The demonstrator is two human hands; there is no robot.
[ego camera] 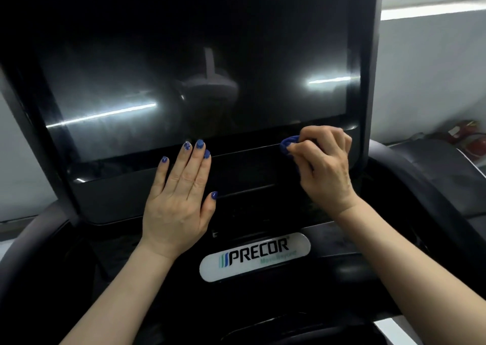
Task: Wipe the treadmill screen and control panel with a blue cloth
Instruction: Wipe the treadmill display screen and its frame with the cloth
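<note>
The treadmill's big dark screen point(184, 68) fills the upper view and reflects strip lights. Below it lies the black control panel point(244, 171) with horizontal seams. My left hand point(181, 194) rests flat on the panel, fingers straight, fingertips reaching the screen's lower edge. My right hand point(323, 165) grips a bunched blue cloth point(288, 144) and presses it against the panel's upper seam, just under the screen's lower right corner. Most of the cloth is hidden inside the curled fingers.
A white oval Precor badge point(255, 256) sits below the panel. Dark curved handrails point(434, 187) flank the console. A white wall and window sill point(434, 10) stand at the right, with red items point(465, 131) on the floor behind.
</note>
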